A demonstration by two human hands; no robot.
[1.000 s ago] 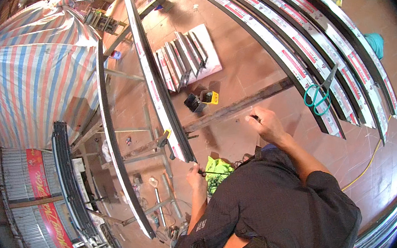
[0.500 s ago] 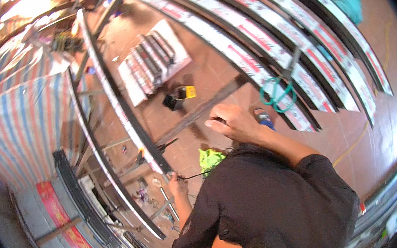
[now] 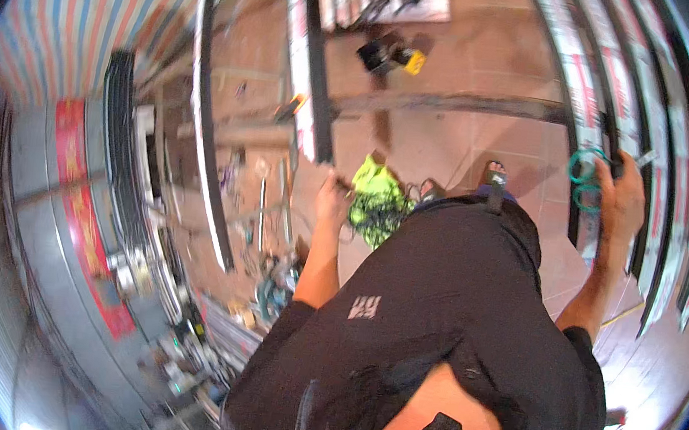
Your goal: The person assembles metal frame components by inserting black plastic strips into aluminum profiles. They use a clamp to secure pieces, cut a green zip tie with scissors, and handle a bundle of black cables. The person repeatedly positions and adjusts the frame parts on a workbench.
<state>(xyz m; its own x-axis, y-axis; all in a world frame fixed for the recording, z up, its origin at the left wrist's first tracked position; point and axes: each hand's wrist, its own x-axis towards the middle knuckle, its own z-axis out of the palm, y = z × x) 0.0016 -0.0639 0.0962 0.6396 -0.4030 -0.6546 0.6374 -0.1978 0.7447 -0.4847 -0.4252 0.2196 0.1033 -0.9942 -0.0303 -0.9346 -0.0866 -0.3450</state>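
Note:
My left hand point(image 3: 330, 203) has its fingers closed at the near end of a long white-and-black bar point(image 3: 308, 119). What they hold is too blurred to name. A black-and-orange clamp-like tool point(image 3: 290, 109) sits on that bar. At the right, my right hand point(image 3: 625, 198) is over several long wrapped bars point(image 3: 586, 93). Thumb and fingers close round the middle of a pair of scissors with green loop handles point(image 3: 586, 198). Their handles show to the left of the thumb, and part of the blades lies under the hand. Between my hands a bright yellow-green cloth point(image 3: 374, 189) lies on the floor with dark cord on it.
Another thin bar point(image 3: 208, 150) stands left of the first. A crossbeam point(image 3: 457, 103) runs beneath the bars. Beyond it are a black-and-yellow tool point(image 3: 390, 57) and a board of short bars point(image 3: 429, 10). Striped sheeting point(image 3: 89, 12) hangs at the far left; tools point(image 3: 269, 291) clutter the lower left.
My view has turned, so the wrapped bars now stand at the right. My right hand has moved from in front of my body onto the scissors. The left stays by the bar's end.

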